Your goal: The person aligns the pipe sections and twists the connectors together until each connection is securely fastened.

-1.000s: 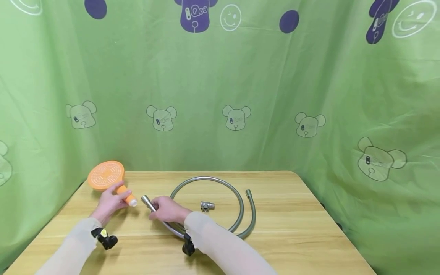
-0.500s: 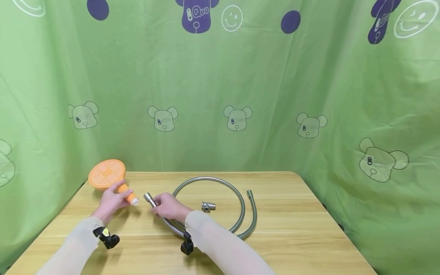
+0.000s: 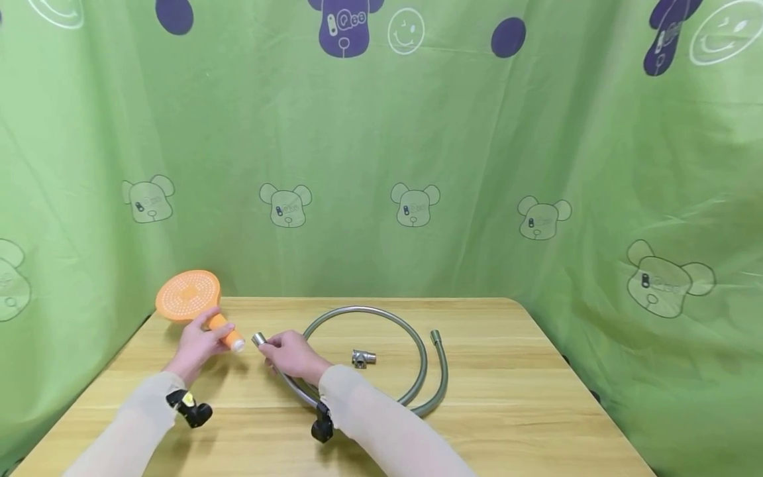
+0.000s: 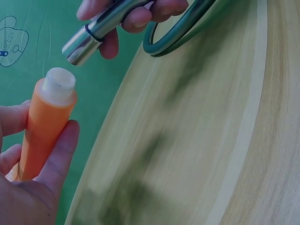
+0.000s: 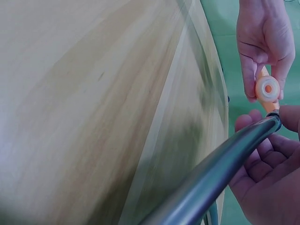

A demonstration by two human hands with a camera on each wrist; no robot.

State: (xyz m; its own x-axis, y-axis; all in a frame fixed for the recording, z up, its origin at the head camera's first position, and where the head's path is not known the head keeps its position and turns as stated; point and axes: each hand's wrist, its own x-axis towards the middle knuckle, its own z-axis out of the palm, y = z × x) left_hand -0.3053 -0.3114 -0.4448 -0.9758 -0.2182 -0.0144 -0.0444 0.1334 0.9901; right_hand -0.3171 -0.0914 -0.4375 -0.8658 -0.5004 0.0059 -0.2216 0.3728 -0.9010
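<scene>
My left hand [image 3: 199,341] holds an orange shower head [image 3: 188,295] by its handle, the perforated face turned up and the white threaded end pointing right. In the left wrist view the thumb and fingers wrap the orange handle [image 4: 44,131]. My right hand [image 3: 295,354] pinches a grey metal shower hose [image 3: 298,391] just behind its chrome end fitting [image 4: 79,47]. That fitting faces the white end [image 4: 60,82] of the handle, with a small gap between them. Loops of the hose lie on the table, its other end [image 3: 435,336] at the right.
A small chrome tee valve [image 3: 362,358] lies within the hose loop on the wooden table [image 3: 524,397]. Green printed curtain [image 3: 352,252] hangs behind the table and at both sides. A small black camera is strapped to each wrist.
My left hand has raised the shower head slightly and brought it a little right. The right hand's fingers now sit nearer the hose fitting, which has shifted slightly up and right.
</scene>
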